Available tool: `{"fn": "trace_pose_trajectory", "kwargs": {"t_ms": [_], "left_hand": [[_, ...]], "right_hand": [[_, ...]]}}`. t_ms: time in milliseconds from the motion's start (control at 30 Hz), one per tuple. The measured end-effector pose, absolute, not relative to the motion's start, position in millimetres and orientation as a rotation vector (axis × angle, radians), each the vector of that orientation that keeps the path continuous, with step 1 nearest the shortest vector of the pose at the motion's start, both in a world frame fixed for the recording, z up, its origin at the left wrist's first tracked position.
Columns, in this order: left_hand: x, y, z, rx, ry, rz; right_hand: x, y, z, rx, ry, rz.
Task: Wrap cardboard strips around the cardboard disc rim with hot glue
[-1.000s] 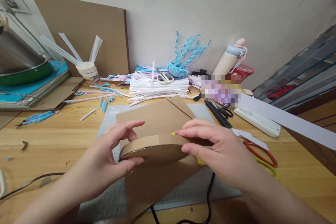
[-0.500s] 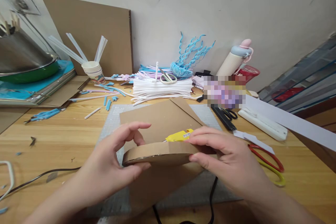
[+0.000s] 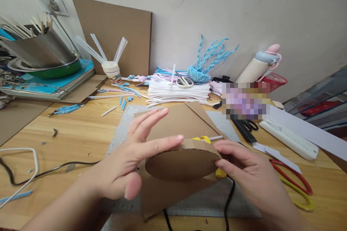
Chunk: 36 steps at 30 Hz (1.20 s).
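Observation:
In the head view, a shallow round cardboard piece (image 3: 181,165) is tilted so its flat oval face shows, with a cardboard strip along its edge. My right hand (image 3: 242,160) pinches its right side between thumb and fingers. My left hand (image 3: 132,151) is open, its fingers spread and thumb away from the piece; the index finger lies along the upper left rim. Behind the piece, mostly hidden, is a yellow glue gun (image 3: 221,173). A brown cardboard sheet (image 3: 173,121) lies beneath, on a grey cutting mat (image 3: 200,204).
White pipe cleaners (image 3: 176,93) with small scissors (image 3: 184,82) on top lie at the back, beside a curly blue pipe-cleaner shape (image 3: 199,74). A paper cup (image 3: 110,68) holds clear sticks. Red-and-yellow-handled scissors (image 3: 294,177) and a white power strip (image 3: 288,139) lie right. A black cord (image 3: 229,202) runs near the front.
My left hand has let go of the cardboard piece's left side and spread its fingers. The piece has tipped to show more of its flat face. The view has shifted left.

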<state>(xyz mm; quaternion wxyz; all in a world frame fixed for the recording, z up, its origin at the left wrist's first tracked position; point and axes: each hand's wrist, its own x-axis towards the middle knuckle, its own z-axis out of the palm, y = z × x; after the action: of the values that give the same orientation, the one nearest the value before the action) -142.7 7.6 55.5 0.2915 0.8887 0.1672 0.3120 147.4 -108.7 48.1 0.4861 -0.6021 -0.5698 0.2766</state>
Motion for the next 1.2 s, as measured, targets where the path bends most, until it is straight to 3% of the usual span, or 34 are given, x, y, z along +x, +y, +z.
{"fn": "trace_pose_trajectory", "kwargs": {"t_ms": [100,300,1200], "left_hand": [[-141,10,53,2.389,0.336,0.671],[-135,6,50,2.225,0.322,0.666],[-148,-16,78,2.541,0.548,0.838]], "right_hand": [[148,-108,47,-1.466,-1.380,0.673],[144,-104,49,-1.468,-1.344,0.672],[122,-104,85,-1.425,-1.598,0.574]]}}
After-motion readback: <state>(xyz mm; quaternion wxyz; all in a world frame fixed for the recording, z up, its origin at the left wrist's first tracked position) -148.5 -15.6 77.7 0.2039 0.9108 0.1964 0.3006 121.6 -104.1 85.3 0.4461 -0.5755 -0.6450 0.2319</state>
